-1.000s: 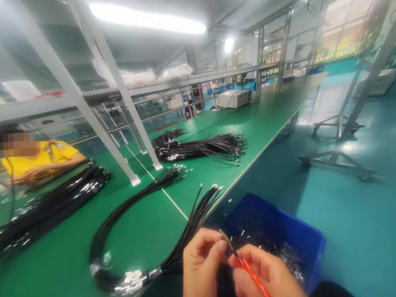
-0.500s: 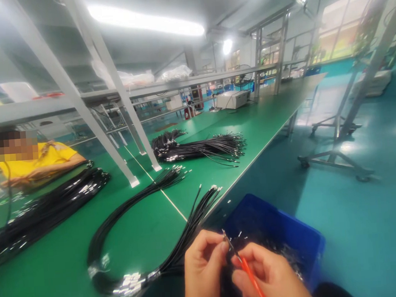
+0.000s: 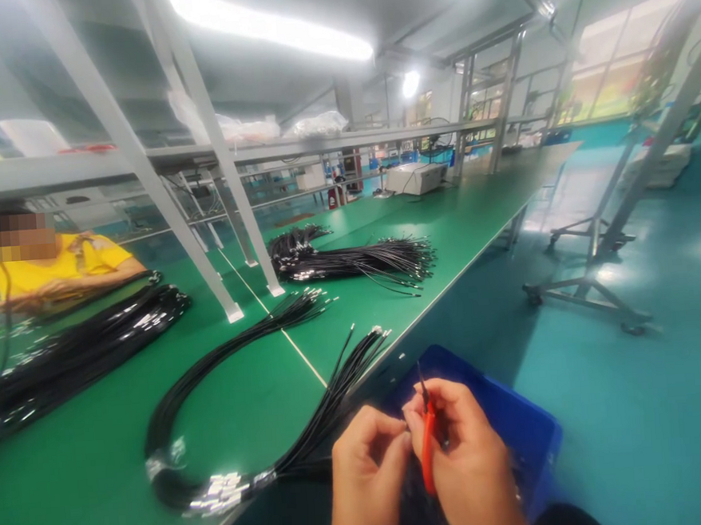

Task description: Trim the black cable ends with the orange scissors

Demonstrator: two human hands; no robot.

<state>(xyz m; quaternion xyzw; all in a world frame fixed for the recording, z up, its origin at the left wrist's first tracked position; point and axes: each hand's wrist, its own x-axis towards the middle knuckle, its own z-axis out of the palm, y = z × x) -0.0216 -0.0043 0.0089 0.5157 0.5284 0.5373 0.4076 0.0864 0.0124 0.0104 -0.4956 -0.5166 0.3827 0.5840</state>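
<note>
My right hand (image 3: 468, 446) holds a small tool with orange-red handles (image 3: 429, 453), its dark tip pointing up and away. Beside it, my left hand (image 3: 370, 469) has thumb and forefinger pinched together; what they hold is too small to make out. The fingertips of both hands nearly meet above a blue bin (image 3: 517, 411). Left of my hands, a curved bundle of black cables (image 3: 183, 394) with pale ends lies on the green table (image 3: 264, 404), some ends reaching the table's edge.
More black cable bundles lie farther back (image 3: 350, 261) and at the left (image 3: 86, 345). A person in a yellow top (image 3: 80, 261) sits across the table. Metal posts (image 3: 230, 183) hold a shelf. A white box (image 3: 415, 178) stands behind; a wheeled metal stand (image 3: 592, 278) is at right.
The orange-handled tool has turned more upright in my right hand, its tip now away from my left fingers. My right hand's fingertips have come closer to my left hand's.
</note>
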